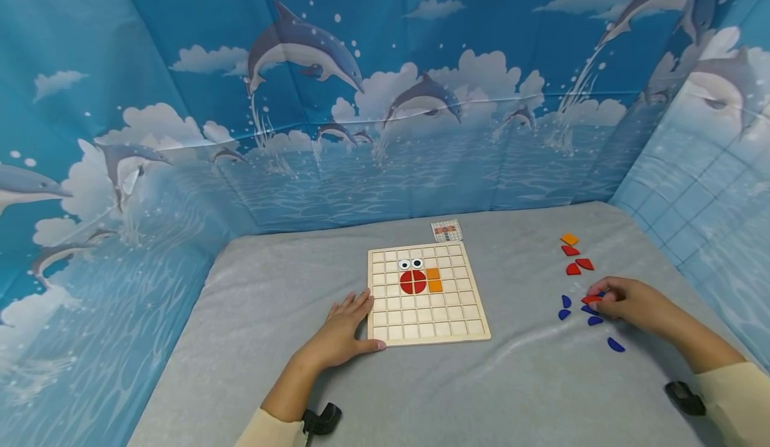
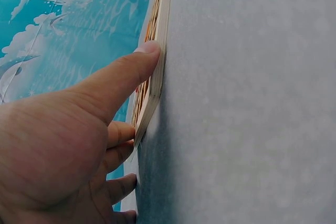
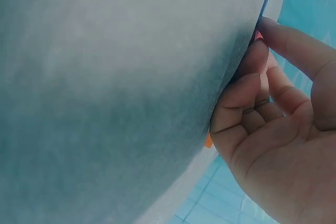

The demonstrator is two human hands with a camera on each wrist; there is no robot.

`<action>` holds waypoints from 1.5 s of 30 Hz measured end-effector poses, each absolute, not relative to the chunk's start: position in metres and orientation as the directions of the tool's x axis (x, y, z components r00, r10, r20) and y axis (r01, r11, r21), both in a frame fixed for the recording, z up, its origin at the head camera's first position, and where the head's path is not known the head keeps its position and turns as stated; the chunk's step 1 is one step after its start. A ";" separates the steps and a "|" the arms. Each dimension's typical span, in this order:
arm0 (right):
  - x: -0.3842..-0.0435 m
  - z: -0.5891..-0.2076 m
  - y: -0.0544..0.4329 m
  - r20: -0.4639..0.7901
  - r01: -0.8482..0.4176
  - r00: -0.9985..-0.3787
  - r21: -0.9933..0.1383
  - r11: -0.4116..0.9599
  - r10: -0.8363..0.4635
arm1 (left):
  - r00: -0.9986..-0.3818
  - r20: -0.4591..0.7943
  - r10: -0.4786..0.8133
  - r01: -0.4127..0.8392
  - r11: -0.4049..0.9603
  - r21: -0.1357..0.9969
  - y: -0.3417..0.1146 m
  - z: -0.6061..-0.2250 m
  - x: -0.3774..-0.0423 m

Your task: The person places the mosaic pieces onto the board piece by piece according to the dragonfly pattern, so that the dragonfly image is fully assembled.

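A wooden grid board (image 1: 409, 314) lies at the middle of the table, bearing two eye pieces, red quarter pieces (image 1: 406, 287) set into a circle and two orange squares (image 1: 434, 285). My left hand (image 1: 341, 330) rests at its near left corner, fingers straight along the left side; in the left wrist view its thumb touches the edge of the board (image 2: 164, 30). At the right, my right hand (image 1: 636, 307) pinches a red piece (image 1: 590, 299) between thumb and fingers, close over blue pieces (image 1: 595, 321). The right wrist view shows just a sliver of that red piece (image 3: 258, 35).
Behind the board lies a small pattern card (image 1: 446, 230). Loose red pieces (image 1: 573, 269) and an orange piece (image 1: 569, 239) sit beyond my right hand; a lone blue piece (image 1: 615, 345) lies nearer. A dolphin-print curtain (image 1: 385, 166) borders the grey-covered table (image 1: 289, 280).
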State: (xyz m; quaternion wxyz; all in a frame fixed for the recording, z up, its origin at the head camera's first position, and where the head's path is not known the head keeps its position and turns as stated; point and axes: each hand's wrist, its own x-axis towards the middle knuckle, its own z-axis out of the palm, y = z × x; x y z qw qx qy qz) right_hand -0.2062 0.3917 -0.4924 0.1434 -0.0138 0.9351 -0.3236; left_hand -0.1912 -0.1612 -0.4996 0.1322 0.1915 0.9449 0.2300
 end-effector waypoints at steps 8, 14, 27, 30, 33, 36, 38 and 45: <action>-0.205 -0.490 0.394 -0.272 0.091 -0.956 -0.626 0.774 -0.107 | -0.892 -0.169 0.419 0.292 0.820 0.493 -0.160 -0.498 -0.191; -0.207 -0.482 0.386 -0.252 0.088 -0.963 -0.619 0.780 -0.091 | -0.890 -0.166 0.424 0.295 0.816 0.497 -0.160 -0.497 -0.191; -0.217 -0.453 0.332 -0.126 -0.020 -0.982 -0.663 0.749 -0.138 | -0.894 -0.173 0.413 0.284 0.821 0.496 -0.160 -0.496 -0.189; -0.222 -0.449 0.320 -0.097 -0.047 -0.984 -0.676 0.736 -0.152 | -0.894 -0.165 0.417 0.291 0.819 0.495 -0.160 -0.497 -0.190; -0.226 -0.447 0.309 -0.077 -0.052 -0.987 -0.688 0.724 -0.144 | -0.892 -0.161 0.422 0.296 0.816 0.497 -0.160 -0.498 -0.190; -0.230 -0.445 0.299 -0.054 -0.062 -0.989 -0.703 0.708 -0.141 | -0.891 -0.160 0.424 0.297 0.814 0.500 -0.160 -0.498 -0.189; -0.233 -0.444 0.292 -0.038 -0.078 -0.988 -0.711 0.699 -0.149 | -0.891 -0.161 0.424 0.297 0.814 0.500 -0.160 -0.498 -0.189; -0.243 -0.444 0.270 -0.034 -0.099 -0.981 -0.757 0.646 -0.190 | -0.894 -0.173 0.414 0.284 0.820 0.497 -0.160 -0.497 -0.189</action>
